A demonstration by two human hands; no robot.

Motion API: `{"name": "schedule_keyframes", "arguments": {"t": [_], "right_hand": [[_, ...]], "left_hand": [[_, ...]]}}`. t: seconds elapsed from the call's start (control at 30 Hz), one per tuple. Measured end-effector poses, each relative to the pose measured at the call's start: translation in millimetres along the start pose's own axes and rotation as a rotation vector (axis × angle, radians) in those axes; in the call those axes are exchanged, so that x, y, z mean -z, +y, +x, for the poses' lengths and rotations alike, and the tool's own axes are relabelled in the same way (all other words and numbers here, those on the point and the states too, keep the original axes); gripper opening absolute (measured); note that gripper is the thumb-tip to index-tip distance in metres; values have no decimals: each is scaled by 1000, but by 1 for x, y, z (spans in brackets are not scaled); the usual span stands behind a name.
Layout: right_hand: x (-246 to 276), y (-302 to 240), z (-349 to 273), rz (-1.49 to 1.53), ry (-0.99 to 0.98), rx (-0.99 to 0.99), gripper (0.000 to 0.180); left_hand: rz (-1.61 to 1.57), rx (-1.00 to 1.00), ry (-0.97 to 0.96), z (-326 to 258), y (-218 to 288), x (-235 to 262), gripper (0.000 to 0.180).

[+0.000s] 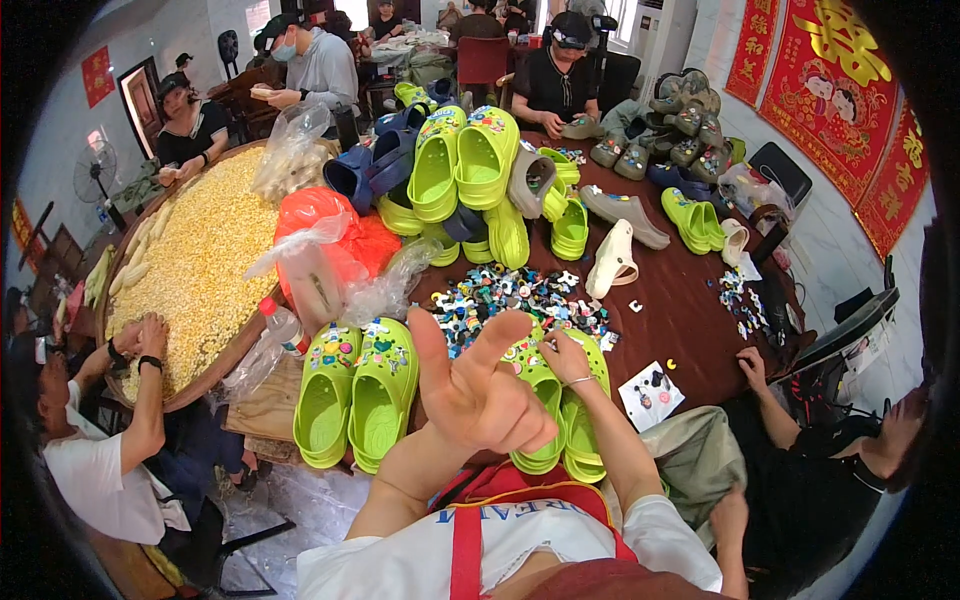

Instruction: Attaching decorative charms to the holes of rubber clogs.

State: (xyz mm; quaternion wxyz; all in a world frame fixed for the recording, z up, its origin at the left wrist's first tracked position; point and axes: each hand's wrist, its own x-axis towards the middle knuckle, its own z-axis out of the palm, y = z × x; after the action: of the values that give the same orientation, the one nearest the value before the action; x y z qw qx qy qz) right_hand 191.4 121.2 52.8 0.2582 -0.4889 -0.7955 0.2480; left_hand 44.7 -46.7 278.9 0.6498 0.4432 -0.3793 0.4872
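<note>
A pair of lime-green, moulded clogs (581,432) stood upright, side by side, at lower centre, toes toward the frame's top; multicoloured charms dotted the left upper.

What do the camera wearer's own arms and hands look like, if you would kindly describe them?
The left hand and right hand are ungloved. A thin, pale bracelet circles the right wrist. The T-shirt sleeves are white and short.

Near-edge lime clogs (382,395): 4, two pairs | lime clogs, far right of desk (680,368): 2 | charm piles (515,300): 2, one big, one small; pieces too many to count | capped bottle (288,330): 1 | right-wall red banners (815,110): 3 | floor fan (96,168): 1 | stacked clogs (434,165): overlapping, uncounted
</note>
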Motion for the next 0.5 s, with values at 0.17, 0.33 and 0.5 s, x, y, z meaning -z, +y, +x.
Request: {"name": "schedule_keyframes", "arguments": {"t": [0.17,0.33,0.5], "right_hand": [[11,-13,-1,-5,-85,-90,34],[16,-15,0,12,-143,-222,35],[0,-11,3,37,-74,-91,33]], "left_hand": [[-6,19,4,0,-5,13,79],[268,432,554,36,-28,51,80],[156,47,36,46,-18,12,93]]}}
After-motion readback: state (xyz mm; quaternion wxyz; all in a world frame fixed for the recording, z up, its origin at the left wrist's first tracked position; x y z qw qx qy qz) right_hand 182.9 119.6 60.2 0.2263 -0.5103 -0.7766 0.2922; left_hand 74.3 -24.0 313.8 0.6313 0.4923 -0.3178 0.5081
